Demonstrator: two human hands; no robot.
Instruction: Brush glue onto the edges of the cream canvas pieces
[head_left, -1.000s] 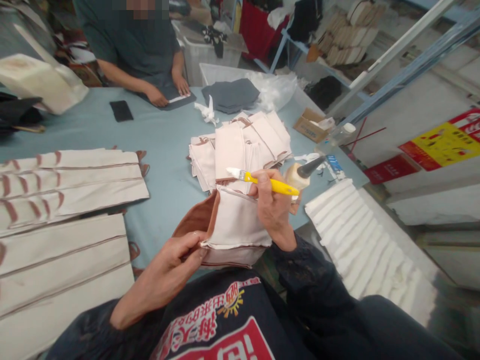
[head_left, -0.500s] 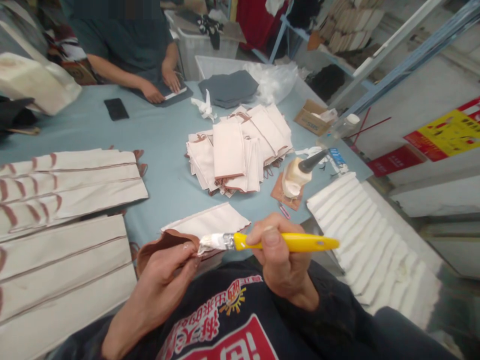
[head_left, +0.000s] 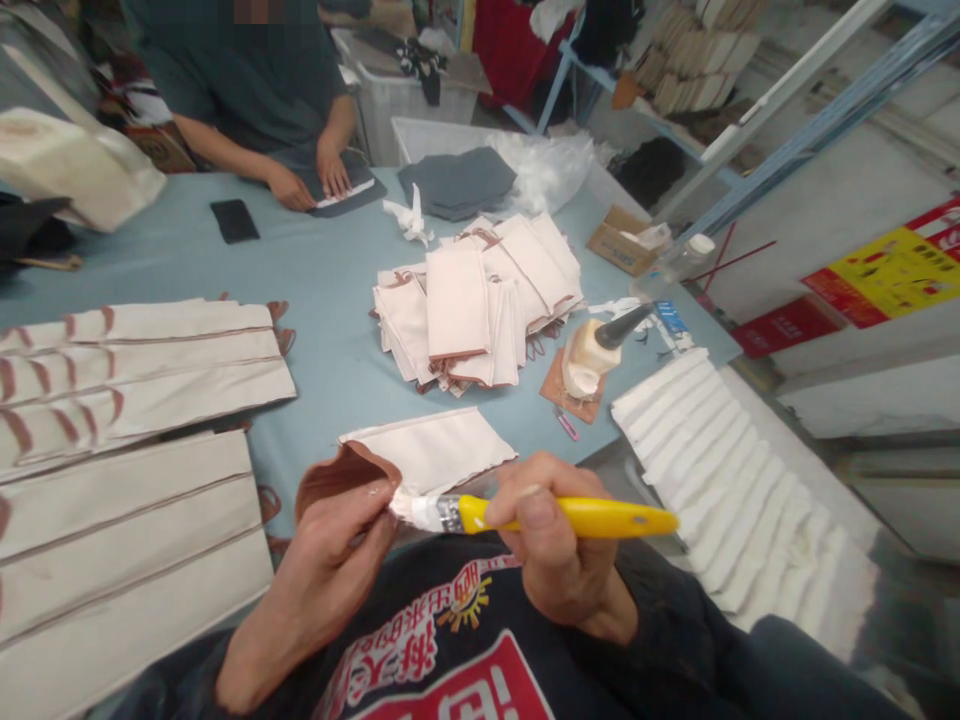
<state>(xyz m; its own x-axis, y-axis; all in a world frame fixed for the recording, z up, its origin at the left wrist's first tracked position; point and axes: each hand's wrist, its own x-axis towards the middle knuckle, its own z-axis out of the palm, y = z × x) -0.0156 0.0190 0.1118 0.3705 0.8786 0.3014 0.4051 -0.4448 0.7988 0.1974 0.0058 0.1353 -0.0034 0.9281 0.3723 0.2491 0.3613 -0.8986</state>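
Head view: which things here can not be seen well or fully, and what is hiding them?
- Near edge of the brown-backed piece: under the left hand.
- Middle of the brush handle: inside the right hand. Whether the bristles touch the piece is unclear, because the left hand covers that spot.
- The cream strips: cut off by the left frame edge.
- Any label on the bottle: too small to read.

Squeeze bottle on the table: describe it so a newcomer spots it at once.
On the pale blue table, look right of the heap of pinkish fabric pieces. The bottle sits on a small brown patch, beside the row of white folded strips. It alone is cream and rounded, with a dark tapered nozzle pointing up-right.
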